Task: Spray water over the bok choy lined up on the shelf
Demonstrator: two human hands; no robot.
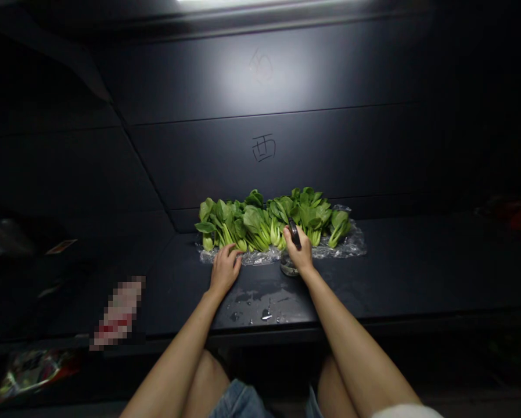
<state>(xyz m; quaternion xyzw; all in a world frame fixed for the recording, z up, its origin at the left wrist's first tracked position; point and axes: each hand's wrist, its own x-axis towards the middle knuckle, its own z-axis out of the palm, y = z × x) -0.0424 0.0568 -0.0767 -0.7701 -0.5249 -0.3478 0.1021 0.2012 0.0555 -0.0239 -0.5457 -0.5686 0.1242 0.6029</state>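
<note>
Left hand [224, 270] open on crinkly plastic film [349, 244] beside glossy bok choy [260, 223], right hand [298, 252] clenching a black handle [294, 233]!

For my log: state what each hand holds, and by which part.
The right hand grips a glass bottle around its upper part, below the black top. The left hand holds nothing visible; its fingers lie at the plastic wrap.

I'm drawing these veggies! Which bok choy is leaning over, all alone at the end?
It's the bok choy at the far right end of the row. It tilts with its pale stem pointing down-left, and a small gap separates it from the other bok choy, which crowd together.
</note>
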